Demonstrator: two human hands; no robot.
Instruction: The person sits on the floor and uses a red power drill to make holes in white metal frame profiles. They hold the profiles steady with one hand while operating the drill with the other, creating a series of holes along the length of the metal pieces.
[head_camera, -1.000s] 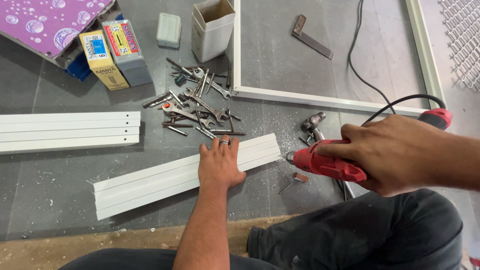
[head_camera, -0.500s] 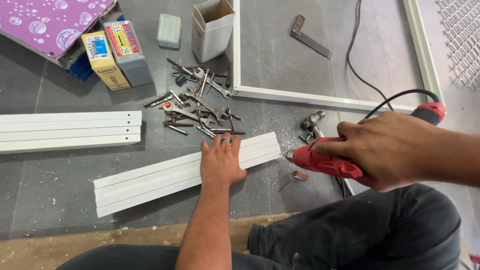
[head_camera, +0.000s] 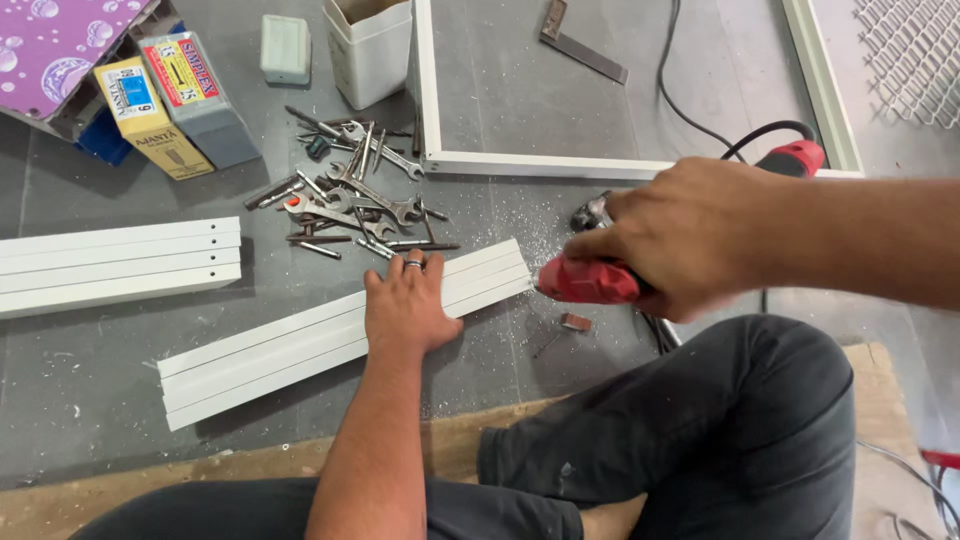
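My left hand (head_camera: 408, 305) lies flat, palm down, on a long white channelled metal strip (head_camera: 260, 350) that runs slantwise across the grey floor. A ring shows on one finger. My right hand (head_camera: 680, 235) grips a red corded power tool (head_camera: 590, 281), its nose right at the strip's right end. Metal shavings are scattered on the floor around that end. A black cable (head_camera: 700, 120) runs from the tool's red rear end up across the floor.
A pile of spanners and bits (head_camera: 355, 200) lies just beyond the strip. A second white strip (head_camera: 110, 265) sits at left, small boxes (head_camera: 175, 100) at top left, a white frame (head_camera: 600, 165) with a try square (head_camera: 580, 45) behind. My bent knee (head_camera: 760, 420) fills the lower right.
My right hand has carried the red tool leftward until its nose reaches the strip's right end. My left hand stays pressed on the strip.
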